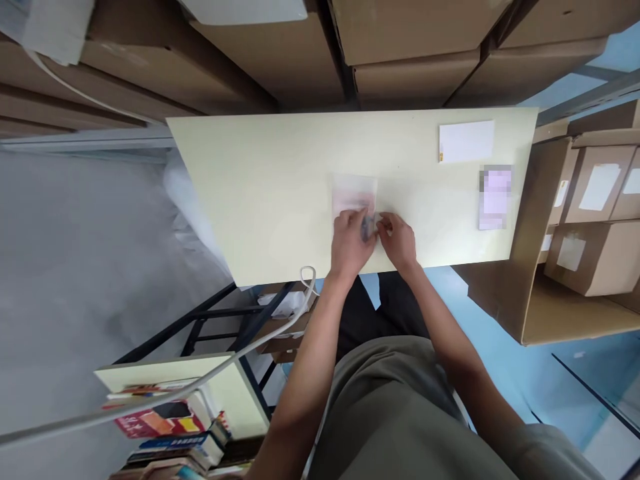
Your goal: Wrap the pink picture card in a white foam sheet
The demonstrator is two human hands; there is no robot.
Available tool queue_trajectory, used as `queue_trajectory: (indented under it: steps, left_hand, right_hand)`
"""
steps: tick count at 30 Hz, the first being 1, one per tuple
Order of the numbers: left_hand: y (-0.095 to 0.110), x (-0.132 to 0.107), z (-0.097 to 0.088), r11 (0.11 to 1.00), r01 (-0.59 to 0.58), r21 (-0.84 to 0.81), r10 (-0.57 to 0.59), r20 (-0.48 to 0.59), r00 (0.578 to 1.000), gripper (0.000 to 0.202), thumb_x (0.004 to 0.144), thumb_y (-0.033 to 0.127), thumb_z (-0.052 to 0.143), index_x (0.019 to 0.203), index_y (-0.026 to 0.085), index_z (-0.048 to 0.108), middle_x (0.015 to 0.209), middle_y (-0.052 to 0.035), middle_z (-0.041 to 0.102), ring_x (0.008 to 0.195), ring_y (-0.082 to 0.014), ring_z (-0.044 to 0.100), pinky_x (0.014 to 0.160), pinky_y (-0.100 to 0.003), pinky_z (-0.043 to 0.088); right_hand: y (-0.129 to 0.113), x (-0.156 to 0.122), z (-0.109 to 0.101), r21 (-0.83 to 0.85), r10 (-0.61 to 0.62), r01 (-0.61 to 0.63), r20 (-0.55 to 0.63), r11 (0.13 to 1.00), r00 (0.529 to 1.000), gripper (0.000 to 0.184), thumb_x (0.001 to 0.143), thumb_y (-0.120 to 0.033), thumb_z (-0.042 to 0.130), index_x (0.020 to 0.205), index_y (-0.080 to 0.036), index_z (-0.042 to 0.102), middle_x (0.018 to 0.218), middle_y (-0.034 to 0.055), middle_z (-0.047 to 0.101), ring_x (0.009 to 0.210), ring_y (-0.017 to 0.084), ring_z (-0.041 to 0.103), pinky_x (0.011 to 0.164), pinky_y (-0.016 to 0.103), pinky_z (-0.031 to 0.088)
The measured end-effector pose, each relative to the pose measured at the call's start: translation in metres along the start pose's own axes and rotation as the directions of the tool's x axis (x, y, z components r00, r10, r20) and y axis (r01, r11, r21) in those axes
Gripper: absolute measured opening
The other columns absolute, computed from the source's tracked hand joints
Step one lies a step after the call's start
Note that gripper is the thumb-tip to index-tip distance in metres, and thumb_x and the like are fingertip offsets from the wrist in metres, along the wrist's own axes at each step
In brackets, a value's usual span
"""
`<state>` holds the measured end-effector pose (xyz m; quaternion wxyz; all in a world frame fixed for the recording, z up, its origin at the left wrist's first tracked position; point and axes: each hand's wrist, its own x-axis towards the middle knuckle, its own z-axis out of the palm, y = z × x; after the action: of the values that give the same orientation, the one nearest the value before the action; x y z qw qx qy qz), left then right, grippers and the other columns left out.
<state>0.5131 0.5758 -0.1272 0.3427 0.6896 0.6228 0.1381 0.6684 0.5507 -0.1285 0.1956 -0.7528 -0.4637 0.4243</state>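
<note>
A thin, see-through plastic sleeve [354, 188] with a faint pinkish and dark print lies on the cream tabletop [270, 200]. My left hand [351, 241] rests over its lower part, fingers curled against it; they hide much of the print. Just right of it, my right hand [398, 241] has thumb and fingertips pinched together at the sleeve's right edge. What exactly sits between those fingertips is too small to make out clearly. Farther right on the table are a white card or flat box [466, 141] and a pale purple printed slip [496, 199], partly blurred.
Stacked cardboard boxes [415, 80] line the table's far side. An open carton [525, 293] holding smaller boxes stands at the right. A white cable [250, 348] runs past the table's near edge at lower left, above a shelf with books [175, 443].
</note>
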Motion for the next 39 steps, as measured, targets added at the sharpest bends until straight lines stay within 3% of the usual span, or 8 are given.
queue_trajectory:
  steps: [5, 8, 11, 17, 21, 25, 30, 39]
  left_hand:
    - [-0.031, 0.002, -0.018, 0.963, 0.251, -0.098, -0.266, -0.203, 0.942, 0.036, 0.101, 0.020, 0.079, 0.135, 0.026, 0.071, 0.129, -0.0124, 0.069, 0.116, -0.0307, 0.072, 0.113, -0.059, 0.062]
    - [-0.043, 0.007, -0.022, 0.868, 0.415, -0.272, -0.456, -0.107, 0.884, 0.026, 0.098, 0.021, 0.084, 0.122, 0.025, 0.074, 0.121, -0.0090, 0.072, 0.096, -0.0231, 0.073, 0.103, -0.054, 0.065]
    - [-0.039, 0.011, -0.029, 0.810, 0.472, -0.347, -0.520, -0.054, 0.852, 0.021, 0.097, 0.016, 0.084, 0.115, 0.022, 0.076, 0.111, -0.0065, 0.073, 0.088, -0.0193, 0.071, 0.094, -0.046, 0.066]
    - [0.020, -0.008, -0.037, 0.912, 0.225, -0.344, -0.277, -0.109, 0.955, 0.030, 0.095, 0.011, 0.078, 0.119, 0.026, 0.070, 0.107, -0.0028, 0.072, 0.078, -0.0164, 0.066, 0.075, -0.037, 0.063]
    - [0.063, -0.019, -0.010, 0.933, 0.132, -0.334, -0.143, -0.008, 0.990, 0.031, 0.097, 0.009, 0.076, 0.121, 0.028, 0.068, 0.117, -0.0056, 0.070, 0.083, -0.0186, 0.070, 0.072, -0.036, 0.061]
    - [0.075, -0.018, 0.026, 0.957, 0.062, -0.283, -0.044, 0.071, 0.997, 0.029, 0.098, 0.012, 0.080, 0.122, 0.025, 0.069, 0.124, -0.0118, 0.070, 0.113, -0.0301, 0.075, 0.097, -0.047, 0.065]
    - [0.053, -0.016, 0.035, 0.974, 0.078, -0.213, -0.078, 0.010, 0.997, 0.032, 0.100, 0.019, 0.081, 0.130, 0.024, 0.071, 0.139, -0.0178, 0.068, 0.136, -0.0375, 0.068, 0.121, -0.060, 0.057]
    - [-0.034, -0.015, 0.028, 0.761, 0.409, -0.503, -0.432, 0.077, 0.899, 0.031, 0.097, 0.031, 0.085, 0.126, 0.028, 0.074, 0.128, -0.0113, 0.080, 0.105, -0.0243, 0.080, 0.098, -0.052, 0.071]
  right_hand:
    - [0.004, -0.001, 0.010, -0.140, -0.068, 0.066, -0.009, 0.988, 0.998, 0.033, 0.108, -0.017, 0.065, 0.137, -0.026, 0.077, 0.120, 0.0105, 0.077, 0.111, 0.026, 0.075, 0.107, 0.044, 0.062]
    - [0.003, 0.000, 0.008, -0.155, -0.095, 0.097, 0.019, 0.983, 0.995, 0.035, 0.108, -0.015, 0.065, 0.138, -0.027, 0.077, 0.121, 0.0101, 0.075, 0.110, 0.026, 0.073, 0.109, 0.044, 0.060]
    - [0.001, 0.004, 0.005, -0.159, -0.069, 0.076, 0.048, 0.984, 0.996, 0.034, 0.107, -0.015, 0.066, 0.137, -0.027, 0.077, 0.122, 0.0090, 0.074, 0.107, 0.025, 0.073, 0.105, 0.042, 0.061]
    - [-0.008, 0.006, -0.001, -0.119, -0.028, 0.035, 0.063, 0.992, 0.998, 0.035, 0.103, -0.014, 0.064, 0.135, -0.024, 0.075, 0.124, 0.0109, 0.079, 0.110, 0.027, 0.076, 0.099, 0.041, 0.062]
    - [-0.002, -0.012, -0.027, 0.033, -0.061, 0.058, 0.097, 0.998, 0.993, 0.033, 0.111, -0.022, 0.055, 0.137, -0.023, 0.075, 0.120, 0.0106, 0.085, 0.097, 0.025, 0.080, 0.091, 0.039, 0.064]
    - [0.023, -0.034, -0.058, 0.056, 0.009, -0.006, -0.048, 0.998, 0.999, 0.035, 0.117, -0.037, 0.049, 0.134, -0.023, 0.076, 0.111, 0.0112, 0.087, 0.092, 0.027, 0.083, 0.085, 0.040, 0.066]
    - [0.054, -0.042, -0.066, -0.002, 0.063, -0.064, -0.133, 0.998, 0.989, 0.031, 0.114, -0.040, 0.059, 0.127, -0.021, 0.078, 0.123, 0.0153, 0.084, 0.095, 0.027, 0.083, 0.089, 0.045, 0.071]
    - [0.028, -0.023, -0.022, -0.014, -0.023, 0.022, -0.026, 1.000, 0.999, 0.039, 0.111, -0.018, 0.054, 0.144, -0.024, 0.074, 0.138, 0.0125, 0.075, 0.108, 0.023, 0.081, 0.100, 0.040, 0.070]
